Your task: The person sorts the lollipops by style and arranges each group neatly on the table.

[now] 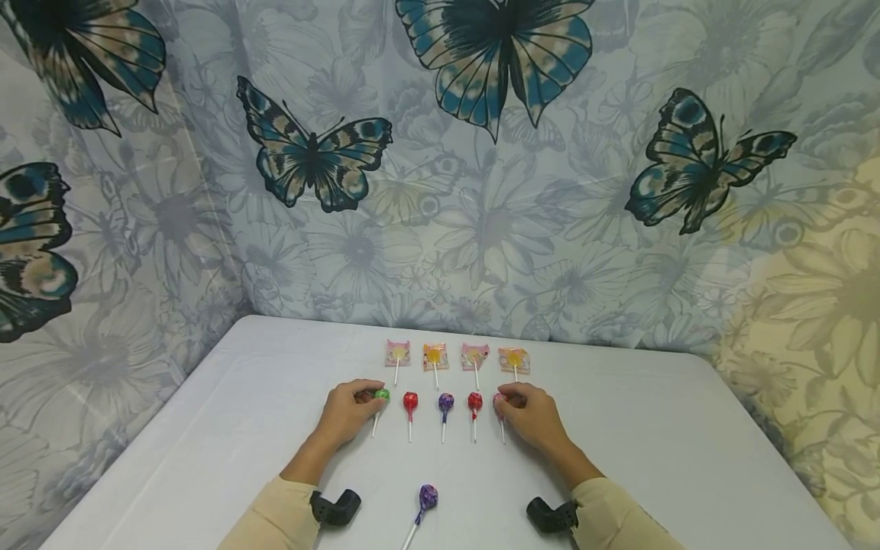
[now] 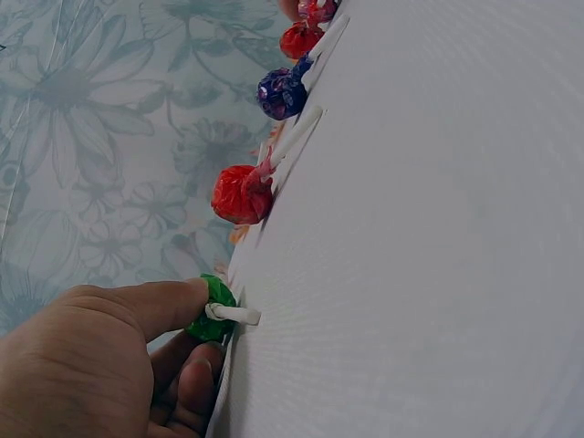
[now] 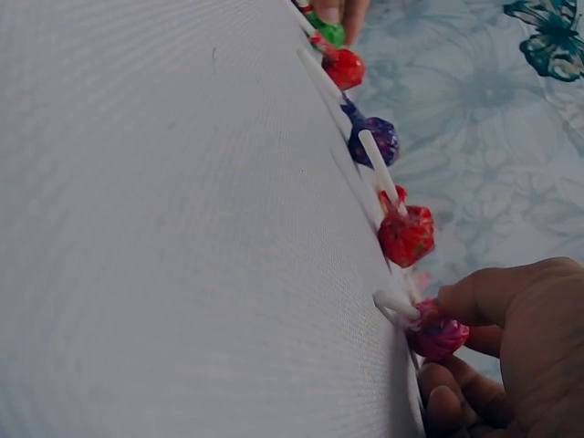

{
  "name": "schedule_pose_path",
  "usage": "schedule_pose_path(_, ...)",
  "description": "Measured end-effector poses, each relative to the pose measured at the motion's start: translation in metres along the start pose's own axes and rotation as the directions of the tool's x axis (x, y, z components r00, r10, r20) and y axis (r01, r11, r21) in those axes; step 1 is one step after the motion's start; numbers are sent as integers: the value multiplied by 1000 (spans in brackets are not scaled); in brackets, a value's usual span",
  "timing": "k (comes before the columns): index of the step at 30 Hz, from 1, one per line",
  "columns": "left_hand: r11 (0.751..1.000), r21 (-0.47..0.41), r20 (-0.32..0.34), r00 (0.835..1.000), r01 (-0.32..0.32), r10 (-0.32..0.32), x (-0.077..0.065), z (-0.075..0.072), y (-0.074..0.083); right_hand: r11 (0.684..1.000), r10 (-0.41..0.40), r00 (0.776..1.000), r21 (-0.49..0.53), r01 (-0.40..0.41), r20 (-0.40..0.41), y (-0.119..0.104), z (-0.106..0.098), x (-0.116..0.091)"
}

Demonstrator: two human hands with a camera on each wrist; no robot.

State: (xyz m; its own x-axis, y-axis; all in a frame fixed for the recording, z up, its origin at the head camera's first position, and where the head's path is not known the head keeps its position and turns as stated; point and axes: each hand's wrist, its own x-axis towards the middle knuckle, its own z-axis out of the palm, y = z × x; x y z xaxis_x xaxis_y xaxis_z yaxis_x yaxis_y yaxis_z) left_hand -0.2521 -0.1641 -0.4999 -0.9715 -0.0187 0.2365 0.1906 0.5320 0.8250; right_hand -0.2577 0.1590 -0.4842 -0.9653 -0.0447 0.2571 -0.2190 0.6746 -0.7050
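Note:
My left hand (image 1: 347,412) pinches a green-wrapped lollipop (image 2: 215,310) by its round head at the left end of a row. At the row's right end my right hand (image 1: 532,414) holds a pink-wrapped lollipop (image 3: 440,330) between thumb and fingers, its white stick pointing toward me. Between the hands lie a red lollipop (image 1: 410,401), a purple lollipop (image 1: 445,402) and another red lollipop (image 1: 475,402), all with sticks toward me. Closer to me, a separate purple lollipop (image 1: 428,496) lies slanted between my forearms.
Behind the row, several flat lollipops in clear printed wrappers (image 1: 435,357) form a second line near the far edge. A white cloth covers the table (image 1: 227,428). A butterfly-printed curtain (image 1: 474,229) hangs behind it. Each wrist wears a black camera mount (image 1: 337,509).

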Motion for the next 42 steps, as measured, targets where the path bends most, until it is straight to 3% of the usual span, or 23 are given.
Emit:
schedule_pose_path(9,1000,-6,-1,1000,-10,10,0,0,0,999,27,1000,-24,-27,6,-1,-4,0)
schedule_pose_path(17,1000,-5,-3,1000,-4,4,-1,-1,2,999,30,1000,-13,-30,6,-15,-23,-6)
schedule_pose_path(32,1000,-10,-2,1000,-9,9,0,0,1,991,-105,994,77,106,-20,-62,-55,-45)
schedule_pose_path(42,1000,-4,-4,1000,5,-5,0,0,1,965,-188,982,182,187,-8,-92,-57,-78)
